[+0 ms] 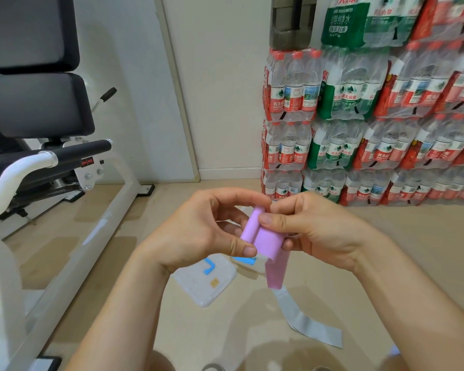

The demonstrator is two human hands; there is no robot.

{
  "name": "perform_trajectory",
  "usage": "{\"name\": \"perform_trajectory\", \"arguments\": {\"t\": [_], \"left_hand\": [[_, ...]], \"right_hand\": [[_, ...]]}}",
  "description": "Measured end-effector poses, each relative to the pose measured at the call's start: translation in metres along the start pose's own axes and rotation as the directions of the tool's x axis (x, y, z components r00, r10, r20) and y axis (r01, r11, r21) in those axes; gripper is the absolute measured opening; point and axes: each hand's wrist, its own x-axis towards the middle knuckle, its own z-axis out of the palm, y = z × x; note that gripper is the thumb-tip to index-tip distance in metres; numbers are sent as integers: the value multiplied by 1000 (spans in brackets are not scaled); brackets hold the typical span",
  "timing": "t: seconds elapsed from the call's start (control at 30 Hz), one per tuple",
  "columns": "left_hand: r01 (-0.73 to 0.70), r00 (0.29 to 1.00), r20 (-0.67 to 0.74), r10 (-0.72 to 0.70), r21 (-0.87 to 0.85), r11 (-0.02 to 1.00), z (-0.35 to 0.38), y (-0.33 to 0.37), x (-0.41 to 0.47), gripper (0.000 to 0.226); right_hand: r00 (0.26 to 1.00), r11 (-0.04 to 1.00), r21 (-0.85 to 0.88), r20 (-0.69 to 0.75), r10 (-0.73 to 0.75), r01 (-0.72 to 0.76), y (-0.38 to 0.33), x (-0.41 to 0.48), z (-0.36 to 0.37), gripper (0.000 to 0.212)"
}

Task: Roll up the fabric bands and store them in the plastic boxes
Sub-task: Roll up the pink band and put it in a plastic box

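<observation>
The left hand (198,231) pinches the rolled end of a pink band (263,238) between thumb and fingers. The right hand (316,228) grips the band beside it, thumb on top, and the loose tail hangs down. Below them on the floor (386,250) lie a clear box (206,287) and a grey band (303,317). Bottle packs (373,103) stand stacked beyond.

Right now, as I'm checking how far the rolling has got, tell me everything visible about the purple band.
The purple band is a smooth, matte lilac strip, soft-looking. Its upper end is wound into a small roll, held in mid-air: the left hand pinches the roll, the right hand pinches the flat part beside it. An unrolled tail hangs down.
</observation>
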Motion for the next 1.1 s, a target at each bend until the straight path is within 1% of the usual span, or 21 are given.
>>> {"name": "perform_trajectory", "arguments": {"t": [0.13,0.23,0.27,0.33,0.37,0.4,0.47,0.53,0.63,0.7,0.77,0.83,0.97,1.1], "left_hand": [[15,999,-39,-10,118,993,2,-1,2,71],[5,998,-57,7,193,981,5,0,3,79],[-5,998,-66,17,177,984,5,0,3,81],[-19,995,-95,27,82,996,4,-1,4,81],[-14,992,-122,17,20,1000,4,-2,4,75],[-2,988,-158,-2,-27,1000,5,-3,5,64],[42,976,-213,-52,-52,998,8,-4,7,44],[70,967,-239,-83,-62,996,13,-4,9,30],[43,944,-321,-78,-113,993,18,-3,12,14],[8,929,-366,-56,-130,992,19,-3,14,10],[-12,920,-390,-40,-131,991,18,-3,15,12],[-23,914,-404,-31,-128,991,18,-3,14,14],[-44,905,-425,-2,-97,994,19,-4,14,15],[-40,899,-437,2,-77,996,19,-5,15,17]], "right_hand": [[999,999,-39,-30,22,-24,2,2,2,31],[995,997,-81,-101,9,-18,3,4,5,32],[992,997,-73,-125,-8,-1,3,4,5,32],[983,998,-40,-172,-60,54,3,5,5,32],[977,996,-24,-194,-87,84,3,5,5,32],[970,994,-4,-218,-107,109,3,6,5,33],[956,989,44,-267,-125,141,3,7,7,32],[945,984,82,-302,-126,157,3,8,9,27],[943,982,101,-309,-120,158,3,7,9,21],[956,982,117,-272,-112,148,1,5,8,18],[969,982,130,-226,-102,134,-1,4,8,27],[973,983,132,-211,-97,126,-2,3,9,33],[960,986,103,-261,-100,131,-2,4,9,27],[959,989,74,-266,-102,126,-1,3,7,19]]}}
